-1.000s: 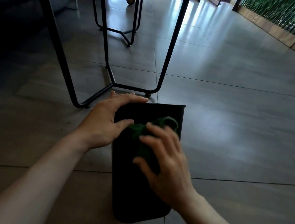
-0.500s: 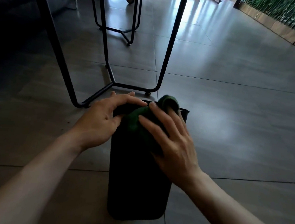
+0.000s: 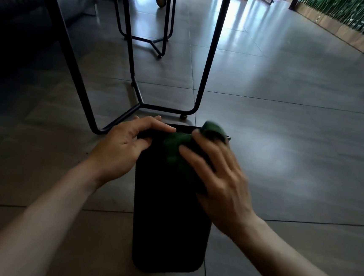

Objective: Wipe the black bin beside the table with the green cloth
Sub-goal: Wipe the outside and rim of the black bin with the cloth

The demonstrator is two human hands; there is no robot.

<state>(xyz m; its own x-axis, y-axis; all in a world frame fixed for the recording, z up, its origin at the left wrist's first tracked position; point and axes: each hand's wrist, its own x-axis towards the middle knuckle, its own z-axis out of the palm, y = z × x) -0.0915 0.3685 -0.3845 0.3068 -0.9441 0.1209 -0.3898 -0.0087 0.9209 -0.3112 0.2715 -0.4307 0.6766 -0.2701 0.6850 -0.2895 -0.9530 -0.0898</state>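
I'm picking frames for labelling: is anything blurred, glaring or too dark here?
Head view: the green cloth and right hand are motion-smeared; the left hand is sharper. The black bin is a near-featureless dark mass. Window glare streaks the floor tiles, and the table legs bow from wide-angle distortion.

Both our forearms enter from the near edge, bare, and converge toward the centre. Our left hand (image 3: 120, 150) is curled, fingers wrapped over the far left rim of the black bin (image 3: 168, 235), thumb on the near face. Our right hand (image 3: 221, 181) lies palm down with fingers spread, pressing the green cloth (image 3: 176, 146) flat against the bin's upper face near the rim. Its far fingertips are partly covered by the cloth. Its outline is slightly blurred.
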